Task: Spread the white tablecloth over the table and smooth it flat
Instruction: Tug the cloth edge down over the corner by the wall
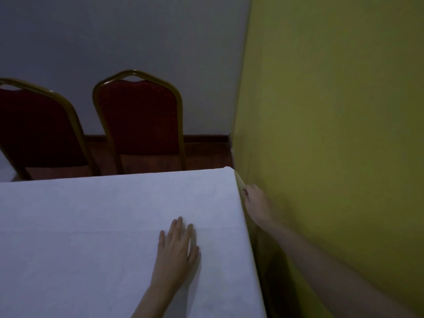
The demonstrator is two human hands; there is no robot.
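The white tablecloth lies spread over the desk and hides its top from view, with a far edge that runs straight in front of the chairs and a right edge that drops over the side next to the yellow wall. The cloth looks mostly flat, with one faint crease running across it from left to right at about the level of the fingertips. The left hand rests palm down on the cloth near the right edge. Its grip is fully open, with the fingers straight, slightly spread, pointing away from the person and holding nothing. The right hand reaches along the narrow gap between the desk and the yellow wall and touches the hanging edge of the cloth near the far right corner. It is blurred and its fingers are partly hidden by the cloth, so I cannot tell whether its grip has closed on the fabric or only touches it. Beyond the far edge stand two chairs with dark red backs and gold frames, one near the middle and the other at the left, both close to the desk. Behind them are a grey wall and a strip of reddish-brown floor.
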